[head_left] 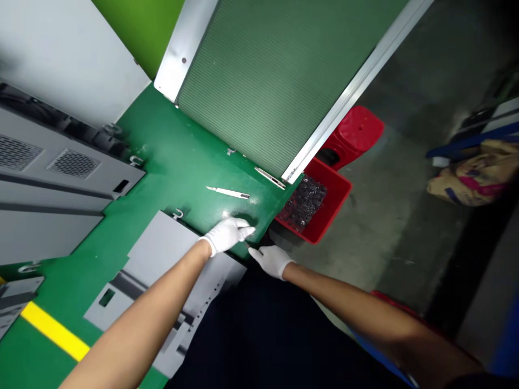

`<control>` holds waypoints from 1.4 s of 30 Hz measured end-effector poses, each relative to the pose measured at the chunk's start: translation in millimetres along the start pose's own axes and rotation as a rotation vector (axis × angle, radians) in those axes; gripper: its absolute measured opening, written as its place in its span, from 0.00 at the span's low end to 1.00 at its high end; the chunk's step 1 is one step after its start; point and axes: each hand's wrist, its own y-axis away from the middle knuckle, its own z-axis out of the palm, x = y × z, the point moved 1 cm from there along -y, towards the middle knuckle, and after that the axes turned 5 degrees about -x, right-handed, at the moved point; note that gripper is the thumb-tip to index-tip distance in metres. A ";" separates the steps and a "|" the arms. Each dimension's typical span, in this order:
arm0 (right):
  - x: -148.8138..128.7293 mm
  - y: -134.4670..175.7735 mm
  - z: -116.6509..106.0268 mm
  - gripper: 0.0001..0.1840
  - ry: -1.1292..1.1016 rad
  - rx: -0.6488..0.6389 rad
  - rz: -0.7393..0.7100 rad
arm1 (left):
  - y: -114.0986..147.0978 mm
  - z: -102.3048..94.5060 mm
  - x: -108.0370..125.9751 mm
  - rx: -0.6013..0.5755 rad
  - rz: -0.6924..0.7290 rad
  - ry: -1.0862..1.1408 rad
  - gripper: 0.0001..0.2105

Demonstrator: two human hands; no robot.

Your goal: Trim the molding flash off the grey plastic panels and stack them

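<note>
From where I stand, the thin dark piece (246, 245) between the gloved fingers (245, 233) is too small to tell, the left forearm (150, 319) hides part of the grey panel (160, 254), the ribbed belt (284, 70) runs out of sight, and the brown sack (454, 186) is blurred in shadow.

L hand (227, 236) + R hand (273, 261) wht-gloved | forearms (152, 305) bare | dk clothes (271, 335)

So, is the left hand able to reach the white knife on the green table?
Probably yes: the knife lies just beyond the left hand, and nothing seems to stand between them.
</note>
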 end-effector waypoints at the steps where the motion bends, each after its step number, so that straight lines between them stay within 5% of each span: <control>1: 1.4 2.5 3.5 0.44 -0.020 0.004 0.009 | -3.3 6.6 14.7 0.000 0.060 0.059 0.20; 3: 2.1 6.6 7.5 0.43 -0.051 0.019 0.021 | -6.2 6.5 37.6 0.047 0.207 0.072 0.21; 5: 0.1 9.1 6.4 0.42 -0.079 0.046 0.028 | -1.0 -18.0 43.2 0.240 0.276 -0.141 0.22; 8: -10.6 6.6 -3.5 0.42 -0.098 0.071 -0.008 | 23.9 -89.9 14.2 0.661 -0.016 -0.607 0.24; 9: -17.1 3.3 -8.1 0.42 -0.092 0.070 -0.030 | 34.7 -115.3 -2.2 0.696 -0.182 -0.688 0.26; 11: -35.1 -7.5 -17.9 0.42 -0.067 0.052 -0.075 | 53.7 -156.2 -36.8 0.537 -0.404 -0.646 0.27; 14: -73.6 -32.8 -31.2 0.44 -0.048 0.003 -0.136 | 66.0 -184.4 -73.8 0.266 -0.445 -0.427 0.26; 20: -156.2 -88.5 -41.8 0.49 0.004 -0.063 -0.198 | 50.9 -184.4 -88.4 0.266 -0.465 -0.389 0.23; 24: -184.8 -108.3 -39.9 0.50 0.003 -0.080 -0.205 | 53.3 -186.7 -91.8 0.280 -0.402 -0.228 0.21; 35: -197.7 -125.9 -37.2 0.44 0.169 -0.017 -0.249 | 56.5 -191.3 -106.7 0.299 -0.364 -0.073 0.21; 42: -199.8 -129.2 -63.8 0.44 0.373 -0.022 -0.383 | 53.0 -194.5 -111.0 0.333 -0.402 -0.092 0.20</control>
